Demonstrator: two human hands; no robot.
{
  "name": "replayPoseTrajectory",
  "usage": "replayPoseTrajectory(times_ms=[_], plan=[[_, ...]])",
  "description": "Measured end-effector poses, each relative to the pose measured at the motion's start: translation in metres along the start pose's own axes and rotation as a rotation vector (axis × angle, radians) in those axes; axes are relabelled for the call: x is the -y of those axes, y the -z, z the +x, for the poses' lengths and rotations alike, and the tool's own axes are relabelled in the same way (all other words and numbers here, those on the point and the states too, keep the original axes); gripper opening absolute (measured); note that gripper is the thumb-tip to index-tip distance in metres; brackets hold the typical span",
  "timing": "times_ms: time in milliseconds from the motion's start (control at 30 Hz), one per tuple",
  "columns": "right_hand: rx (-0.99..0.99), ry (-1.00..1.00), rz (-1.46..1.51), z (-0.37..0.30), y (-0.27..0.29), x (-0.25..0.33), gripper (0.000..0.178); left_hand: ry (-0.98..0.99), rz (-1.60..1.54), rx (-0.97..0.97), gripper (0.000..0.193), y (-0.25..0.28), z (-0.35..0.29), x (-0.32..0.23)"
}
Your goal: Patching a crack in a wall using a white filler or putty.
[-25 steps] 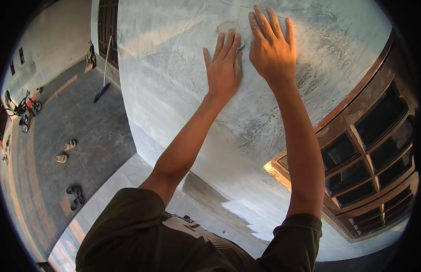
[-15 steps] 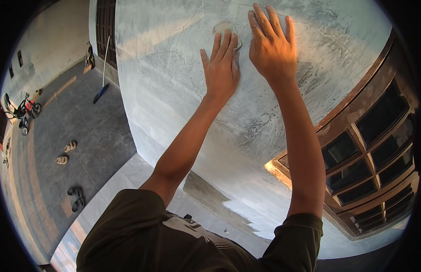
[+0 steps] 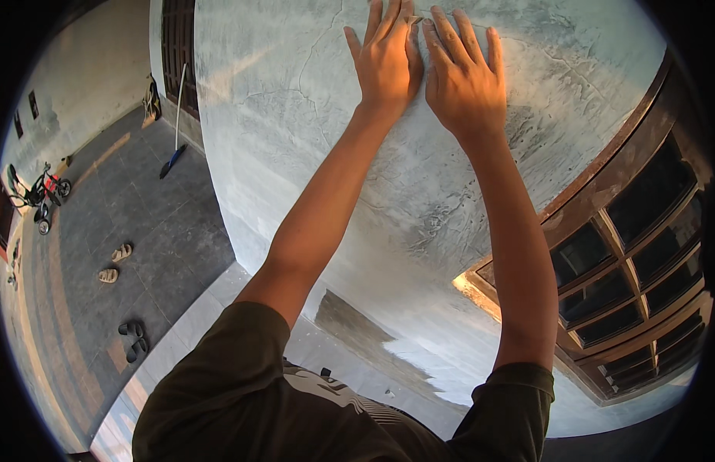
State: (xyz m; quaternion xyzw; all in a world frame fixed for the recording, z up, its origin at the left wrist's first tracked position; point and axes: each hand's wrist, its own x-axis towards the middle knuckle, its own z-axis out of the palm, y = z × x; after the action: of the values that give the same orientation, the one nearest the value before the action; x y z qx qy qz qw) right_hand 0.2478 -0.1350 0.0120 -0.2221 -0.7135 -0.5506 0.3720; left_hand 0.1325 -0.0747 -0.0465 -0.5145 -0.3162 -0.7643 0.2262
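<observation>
Both my arms reach up against a grey plastered wall (image 3: 288, 185) with fine cracks and rough patches. My left hand (image 3: 388, 65) lies against the wall near the top of the view, pressing a thin sheet that looks like sandpaper (image 3: 416, 19). Only a small edge of the sheet shows beside the fingers; the rest is hidden under the hand. Just to the right, my right hand (image 3: 469, 88) rests on the wall with its fingers spread and dusty fingertips. Nothing shows in it.
A brown wooden-framed window (image 3: 627, 258) adjoins the wall at right. Lower down is a darker bare patch (image 3: 354, 327). On the tiled floor at left are tan sandals (image 3: 122, 252), black slippers (image 3: 132, 340), a small bike (image 3: 45, 192) and a long-handled broom (image 3: 173, 160).
My left hand has slid up and a little to the right along the wall, taking the sheet with it, and is now close beside my right hand. The right hand stays in place.
</observation>
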Motion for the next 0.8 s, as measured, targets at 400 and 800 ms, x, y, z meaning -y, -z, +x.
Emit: replayPoseTrajectory(times_ms=[400, 800], plan=[[0.005, -0.014, -0.085, -0.004, -0.012, -0.002, 0.043, 0.008, 0.011, 0.035, 0.046, 0.004, -0.013, 0.008], [-0.067, 0.025, 0.006, -0.005, -0.011, -0.002, 0.036, 0.101, 0.054, 0.106, 0.047, 0.014, -0.060, -0.005]])
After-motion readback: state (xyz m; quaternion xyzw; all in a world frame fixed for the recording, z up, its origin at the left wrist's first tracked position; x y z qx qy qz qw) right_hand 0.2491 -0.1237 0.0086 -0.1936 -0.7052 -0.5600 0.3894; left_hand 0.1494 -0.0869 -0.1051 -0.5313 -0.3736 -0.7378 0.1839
